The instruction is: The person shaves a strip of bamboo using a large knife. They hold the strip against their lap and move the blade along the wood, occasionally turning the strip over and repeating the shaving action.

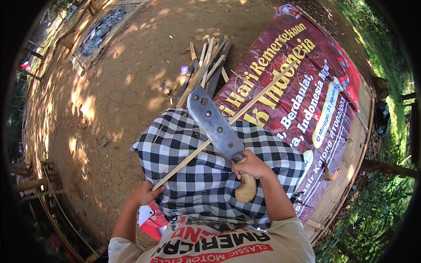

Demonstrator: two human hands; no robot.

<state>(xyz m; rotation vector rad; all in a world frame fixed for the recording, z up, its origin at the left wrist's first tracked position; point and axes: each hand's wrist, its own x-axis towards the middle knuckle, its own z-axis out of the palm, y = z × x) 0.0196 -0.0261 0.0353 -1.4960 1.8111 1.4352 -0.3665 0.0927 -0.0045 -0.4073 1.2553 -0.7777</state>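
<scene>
My right hand (253, 165) is closed round the wooden handle of a machete (215, 124) with a broad grey blade and several round holes. The blade points away from me and to the left, lying across a long, thin bamboo strip (182, 163). The near end of that strip is in my left hand (147, 193), whose fingers are closed on it. From there the strip slants up to the right, over the banner. Under both hands a black-and-white checked cloth (188, 175) covers my lap. Whether the blade touches the strip I cannot tell.
Just beyond the cloth, a bundle of bamboo and wood strips (202, 70) lies on cracked earth (118, 101). To the right, a dark red printed banner (280, 87) covers a bamboo platform (351, 162). A framed ash pit (103, 33) is at the far left, and a bamboo rail (37, 182) stands at left.
</scene>
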